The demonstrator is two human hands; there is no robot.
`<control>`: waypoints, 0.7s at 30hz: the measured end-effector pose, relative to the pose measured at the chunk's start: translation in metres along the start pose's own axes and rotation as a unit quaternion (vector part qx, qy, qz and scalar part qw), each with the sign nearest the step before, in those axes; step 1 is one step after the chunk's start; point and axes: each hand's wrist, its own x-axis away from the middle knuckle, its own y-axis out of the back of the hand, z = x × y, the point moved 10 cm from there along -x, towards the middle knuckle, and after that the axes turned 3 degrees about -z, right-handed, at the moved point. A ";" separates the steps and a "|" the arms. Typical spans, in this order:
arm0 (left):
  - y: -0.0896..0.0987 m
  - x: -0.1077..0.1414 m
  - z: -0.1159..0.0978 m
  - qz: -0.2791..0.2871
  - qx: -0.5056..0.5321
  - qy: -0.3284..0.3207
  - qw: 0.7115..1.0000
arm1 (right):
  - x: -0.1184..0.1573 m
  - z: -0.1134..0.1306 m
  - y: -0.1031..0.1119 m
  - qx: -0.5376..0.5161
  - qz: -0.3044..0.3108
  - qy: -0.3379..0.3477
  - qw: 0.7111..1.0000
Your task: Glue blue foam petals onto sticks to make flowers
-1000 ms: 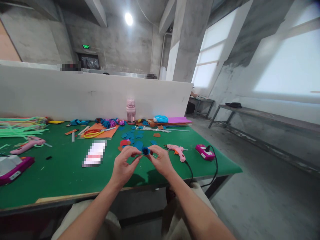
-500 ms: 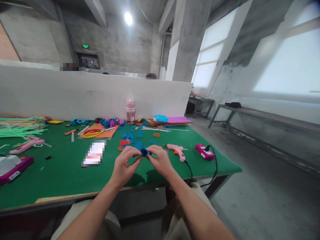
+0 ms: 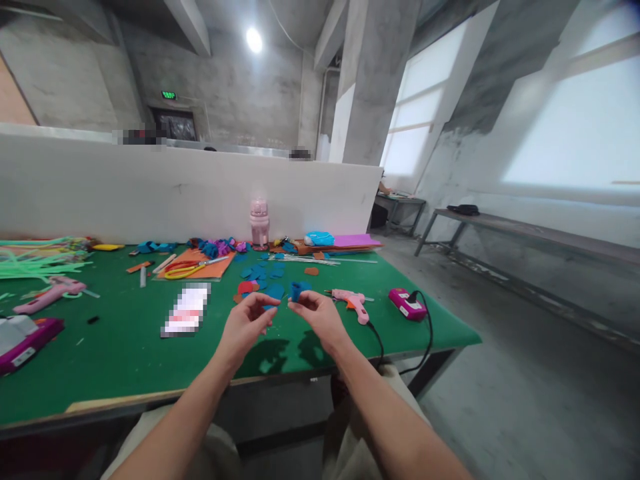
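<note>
My right hand [image 3: 320, 320] pinches a small rolled piece of blue felt-like material [image 3: 295, 291] between thumb and fingertips, holding it above the table. To its left, my left hand [image 3: 250, 320] is raised with thumb and index finger apart, clear of the roll. A bit of blue shows by its fingertips; whether it touches them I cannot tell. Just beyond the hands lie several loose blue cut pieces [image 3: 256, 273], with a red piece [image 3: 246, 287] among them. A pink glue gun [image 3: 354, 303] lies right of my right hand.
On the green table [image 3: 125, 360] are yellow-and-red-handled scissors [image 3: 180, 269], a pink bottle [image 3: 259, 225], a magenta power block [image 3: 407, 304] with a black cord, and a second pink glue gun [image 3: 53, 293]. A white partition [image 3: 200, 193] stands along the far edge.
My hands have moved apart. My left hand has let go of the blue roll and shifted slightly left; the roll stays in my right hand, now tilted more upright.
</note>
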 end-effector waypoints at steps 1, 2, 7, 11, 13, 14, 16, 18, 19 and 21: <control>-0.009 0.001 0.006 0.033 0.019 0.028 0.999 | 0.001 -0.005 -0.003 -0.032 -0.002 -0.026 0.999; -0.018 0.003 0.011 0.061 0.037 0.050 0.996 | 0.003 -0.007 -0.005 -0.058 -0.005 -0.044 0.997; -0.042 0.013 0.028 0.104 0.079 0.115 0.985 | 0.012 -0.013 -0.020 -0.137 -0.027 -0.098 0.985; -0.034 0.010 0.031 0.066 0.107 0.111 0.986 | 0.011 -0.013 -0.023 -0.145 -0.037 -0.095 0.984; -0.029 0.008 0.033 0.055 0.136 0.124 0.981 | 0.006 -0.016 -0.021 -0.167 -0.039 -0.096 0.980; -0.025 0.007 0.034 0.048 0.152 0.131 0.979 | 0.003 -0.021 -0.019 -0.190 -0.043 -0.104 0.975; -0.016 0.004 0.035 0.027 0.177 0.139 0.974 | -0.003 -0.031 -0.013 -0.243 -0.063 -0.125 0.960; -0.007 0.003 0.032 0.004 0.191 0.135 0.972 | -0.007 -0.039 -0.008 -0.272 -0.084 -0.139 0.948; -0.004 0.002 0.030 -0.006 0.195 0.131 0.972 | -0.008 -0.040 -0.007 -0.273 -0.086 -0.141 0.948; -0.001 0.003 0.026 -0.020 0.200 0.122 0.972 | -0.008 -0.036 -0.014 -0.252 -0.061 -0.136 0.956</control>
